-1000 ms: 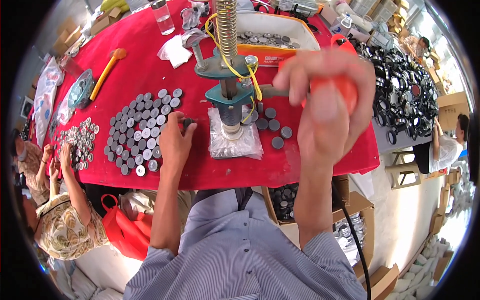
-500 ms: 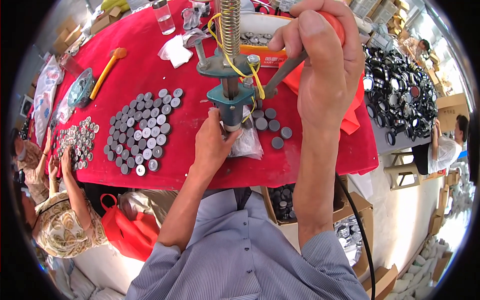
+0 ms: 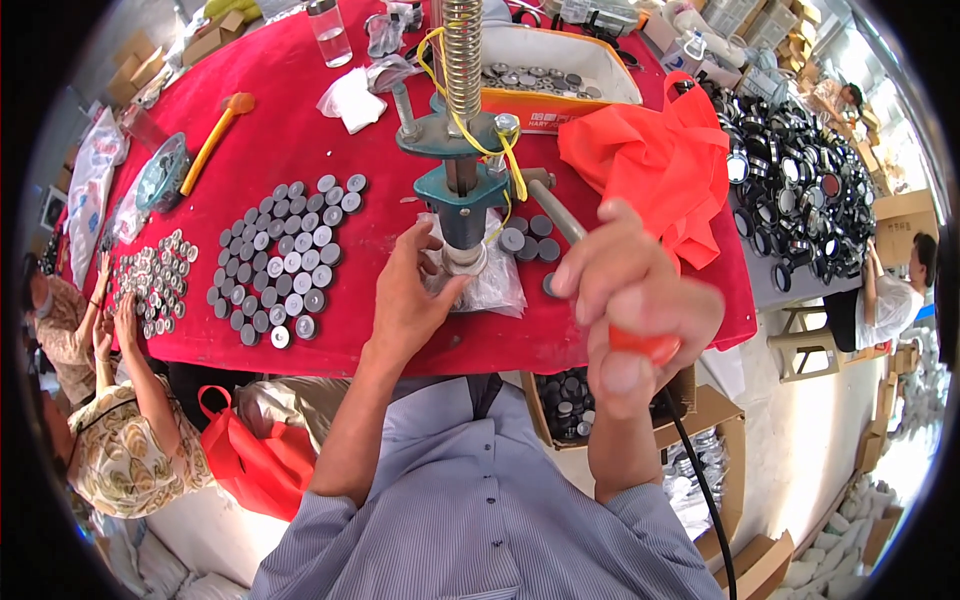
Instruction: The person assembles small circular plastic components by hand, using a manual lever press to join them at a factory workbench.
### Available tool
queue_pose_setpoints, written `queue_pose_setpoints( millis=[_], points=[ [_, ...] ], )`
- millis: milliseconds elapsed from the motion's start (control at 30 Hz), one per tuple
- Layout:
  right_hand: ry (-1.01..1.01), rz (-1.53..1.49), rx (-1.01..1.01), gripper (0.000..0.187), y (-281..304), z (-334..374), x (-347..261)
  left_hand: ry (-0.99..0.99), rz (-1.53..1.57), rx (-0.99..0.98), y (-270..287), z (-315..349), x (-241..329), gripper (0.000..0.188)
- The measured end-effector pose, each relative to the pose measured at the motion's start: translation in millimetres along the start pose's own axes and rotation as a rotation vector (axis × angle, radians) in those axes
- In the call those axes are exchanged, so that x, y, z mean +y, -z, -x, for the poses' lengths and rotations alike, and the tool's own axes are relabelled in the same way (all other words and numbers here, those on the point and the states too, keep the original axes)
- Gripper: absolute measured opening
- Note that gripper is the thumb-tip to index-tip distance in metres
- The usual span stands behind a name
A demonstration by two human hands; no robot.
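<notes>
A hand press [image 3: 462, 190] with a coil spring and a teal frame stands in front of me on the red-covered table. At its foot my left hand [image 3: 410, 290] curls thumb and fingers round a small pale round cap [image 3: 466, 262] directly under the ram. My right hand [image 3: 640, 310], blurred, wraps the orange-red knob [image 3: 645, 345] of the press lever [image 3: 555, 208]. Clear plastic film [image 3: 497, 288] lies under the press. Several dark round caps [image 3: 540, 228] sit just right of it, one partly behind my right hand.
Rows of grey round caps [image 3: 285, 255] spread to the left. Beyond them are small metal parts [image 3: 155, 285] and a yellow hammer [image 3: 215, 145]. A red bag [image 3: 650, 150], a box of caps [image 3: 600, 75] and a heap of black-rimmed parts [image 3: 800, 180] lie right. A co-worker's hands [image 3: 125, 320] work at left.
My right hand has come down and toward me, swinging the press lever lower. The red bag and box behind it now show. My left hand stays at the press foot, shifted slightly.
</notes>
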State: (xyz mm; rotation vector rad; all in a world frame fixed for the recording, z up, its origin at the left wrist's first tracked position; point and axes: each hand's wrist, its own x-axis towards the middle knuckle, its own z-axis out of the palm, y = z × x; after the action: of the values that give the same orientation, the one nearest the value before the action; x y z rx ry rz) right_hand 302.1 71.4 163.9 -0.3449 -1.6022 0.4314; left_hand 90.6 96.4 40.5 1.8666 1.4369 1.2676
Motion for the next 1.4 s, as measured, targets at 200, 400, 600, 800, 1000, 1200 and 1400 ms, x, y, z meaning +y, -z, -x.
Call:
queue_pose_setpoints(
  millis=[200, 400, 600, 800, 1000, 1200, 1400],
  points=[
    [0.089, 0.012, 0.138, 0.02, -14, 82, 2, -0.017, -0.354, 0.104, 50, 0, -37, 0.045],
    [0.082, 0.02, 0.164, 0.023, -18, 92, 4, 0.045, -0.778, 0.089, 73, 5, -77, 0.036],
    [0.037, 0.069, 0.127, 0.024, -12, 80, -5, 0.146, -0.664, 0.043, 79, 4, -73, 0.035],
    [0.026, 0.154, -0.066, 0.035, 5, 30, -13, 0.075, -0.626, -0.017, 81, 4, -65, 0.033],
    [-0.059, -0.028, 0.191, 0.032, -14, -47, 12, 0.169, -0.489, 0.065, 67, 2, -42, 0.039],
    [-0.091, -0.121, 0.205, 0.024, -11, -102, 42, 0.025, -0.182, -0.035, 21, -11, -1, 0.062],
    [-0.308, -0.16, 0.332, 0.022, -26, -109, 23, -0.046, -0.197, -0.121, -6, -20, 3, 0.059]
  ],
)
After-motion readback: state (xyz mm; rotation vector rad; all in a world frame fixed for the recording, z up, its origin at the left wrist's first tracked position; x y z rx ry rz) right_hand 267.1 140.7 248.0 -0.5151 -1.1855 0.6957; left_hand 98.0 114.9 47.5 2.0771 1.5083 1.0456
